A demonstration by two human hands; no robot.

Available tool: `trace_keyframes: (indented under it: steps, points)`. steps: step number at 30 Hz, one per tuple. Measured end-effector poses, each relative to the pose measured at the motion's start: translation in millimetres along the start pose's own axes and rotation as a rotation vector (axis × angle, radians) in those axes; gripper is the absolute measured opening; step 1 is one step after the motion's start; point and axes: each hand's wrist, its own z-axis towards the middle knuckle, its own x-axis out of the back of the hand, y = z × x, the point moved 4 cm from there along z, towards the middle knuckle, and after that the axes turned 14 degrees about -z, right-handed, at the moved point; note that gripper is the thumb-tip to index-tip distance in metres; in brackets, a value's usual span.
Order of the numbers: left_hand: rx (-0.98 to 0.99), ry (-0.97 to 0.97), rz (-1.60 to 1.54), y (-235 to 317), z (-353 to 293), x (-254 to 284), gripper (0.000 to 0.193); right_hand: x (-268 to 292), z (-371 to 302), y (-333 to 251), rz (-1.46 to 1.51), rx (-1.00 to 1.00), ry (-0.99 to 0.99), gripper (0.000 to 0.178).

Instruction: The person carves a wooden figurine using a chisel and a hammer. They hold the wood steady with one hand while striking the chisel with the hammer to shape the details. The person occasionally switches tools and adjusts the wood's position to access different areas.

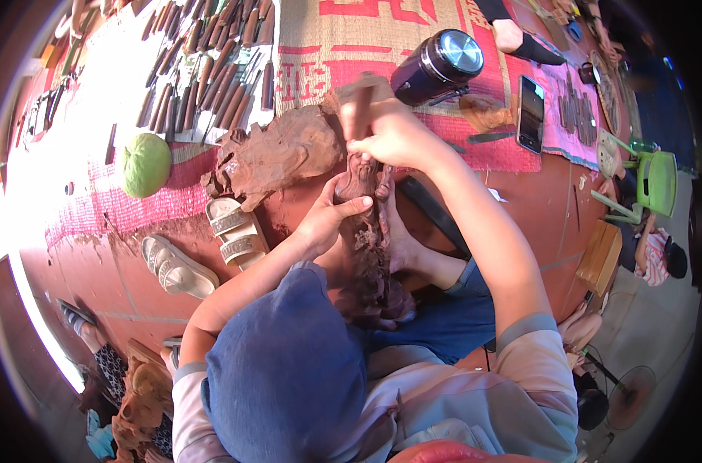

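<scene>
Brown and wooden, the carving (364,231) sits between the person's bare feet (402,245); the left hand (324,221) is clasped on its side, the right hand (393,131) closed round a tool (358,108) (motion-blurred) at its top end.

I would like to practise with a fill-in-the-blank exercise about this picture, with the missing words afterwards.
1. The left hand holds the carving, while the blurred brown tool is in the ____.
2. The round fruit is coloured ____.
3. In the picture, the phone lies to the ____ of the flask.

Missing words: right hand; green; right.
</scene>
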Motion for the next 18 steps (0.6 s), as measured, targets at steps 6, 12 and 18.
trace_keyframes:
  steps: [6,12,18]
  points:
    - [0.013,0.012,0.001,-4,6,7,0.082,1,0,-23,0.090,-0.133,-0.382,0.012]
    - [0.018,0.024,0.006,-1,0,-1,0.083,17,-38,24,0.355,-0.102,0.219,0.016]
    - [0.014,0.014,0.004,-1,2,7,0.086,-5,-45,33,0.255,-0.081,0.242,0.015]
